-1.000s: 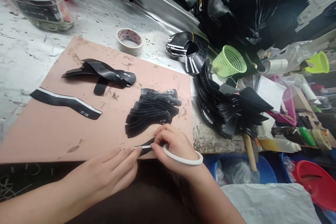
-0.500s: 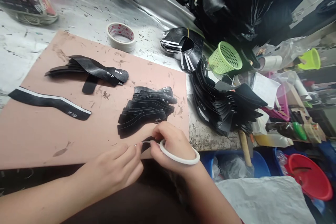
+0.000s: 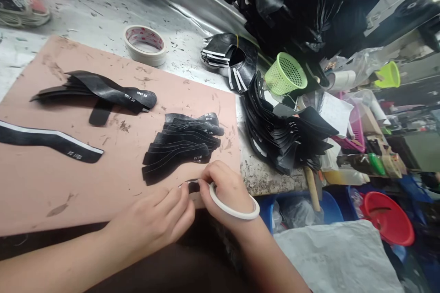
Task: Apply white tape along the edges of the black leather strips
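Observation:
My left hand (image 3: 165, 213) and my right hand (image 3: 223, 190) meet at the near edge of the pink board (image 3: 127, 192), both with fingers pinched on a small black strip (image 3: 193, 186). A narrow roll of white tape (image 3: 237, 214) hangs round my right hand. Just beyond lies a fanned stack of black strips (image 3: 182, 142). Farther left on the board is a second pile of black strips (image 3: 110, 91). One black strip with a white band along its edge (image 3: 51, 139) lies by itself at the left.
Behind the board stands a wider tape roll (image 3: 145, 46). Black pieces tied in a bundle (image 3: 229, 57), a green basket (image 3: 286, 74) and a tall black stack (image 3: 282, 128) are to its right. Blue and red tubs (image 3: 388, 218) stand beyond the table edge.
The view has shifted, so the table things appear farther left. Both hands remain pinched close together, with slightly more of the black strip showing between them.

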A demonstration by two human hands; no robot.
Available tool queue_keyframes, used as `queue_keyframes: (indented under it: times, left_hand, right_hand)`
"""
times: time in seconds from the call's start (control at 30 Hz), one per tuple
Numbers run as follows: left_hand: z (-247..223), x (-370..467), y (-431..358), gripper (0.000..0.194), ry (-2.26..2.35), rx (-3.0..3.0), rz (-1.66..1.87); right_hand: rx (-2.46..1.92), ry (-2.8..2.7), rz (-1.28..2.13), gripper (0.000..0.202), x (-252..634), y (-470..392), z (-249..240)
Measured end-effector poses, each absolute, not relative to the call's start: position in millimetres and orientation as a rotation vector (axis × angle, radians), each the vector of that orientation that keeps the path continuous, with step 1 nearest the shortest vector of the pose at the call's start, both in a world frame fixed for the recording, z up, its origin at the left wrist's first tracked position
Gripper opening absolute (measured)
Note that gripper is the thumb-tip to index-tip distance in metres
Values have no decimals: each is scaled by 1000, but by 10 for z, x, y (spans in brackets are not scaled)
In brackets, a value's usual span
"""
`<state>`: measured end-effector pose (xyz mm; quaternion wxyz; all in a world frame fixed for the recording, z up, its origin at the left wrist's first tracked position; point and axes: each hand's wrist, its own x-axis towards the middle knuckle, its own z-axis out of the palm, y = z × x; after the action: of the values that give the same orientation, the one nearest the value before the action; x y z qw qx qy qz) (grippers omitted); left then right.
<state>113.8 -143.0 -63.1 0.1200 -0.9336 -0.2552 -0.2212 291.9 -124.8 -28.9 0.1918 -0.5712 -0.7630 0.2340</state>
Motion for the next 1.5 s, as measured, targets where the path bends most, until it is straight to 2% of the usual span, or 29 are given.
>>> queue_keyframes:
  times: [0.17,0.3,0.57,0.73,0.83,1.0,1.17,1.37,1.5]
  left_hand:
    - [-658,1116,-1398,22,-718,-2818,-550]
    - [-627,1169,-1364,21,-701,-2781,-499]
    - [-591,1313,-1344,23,-701,-2719,-492]
    - [-601,1334,-1336,22,-685,-2732,-386]
    - [-656,1362,-1352,25,-706,-2732,-411]
    - [-689,1432,-1324,18,-608,-2705,-518]
    - [-631,1438,-1248,23,-475,-2724,-340]
    - [-599,1469,-1220,39,-509,-2806,-206]
    - [-550,1509,-1191,41,-533,-2837,-174]
  right_hand:
    - [-1633,-2181,560,14,2902,-1274,-340]
    - [-1661,-2125,480,4,2938,-1302,-346]
    - [-1619,-2080,576,14,3020,-1312,-357]
    - [-1670,-2167,450,14,3047,-1315,-357]
    - [-1656,-2123,545,10,3123,-1310,-336]
    - [-1672,-1942,640,8,3244,-1292,-349]
    - [-1712,-1926,599,11,3234,-1274,-395]
    - [-1822,-2027,457,9,3204,-1269,-385]
    - [-1762,-2127,310,9,3217,-1281,-404]
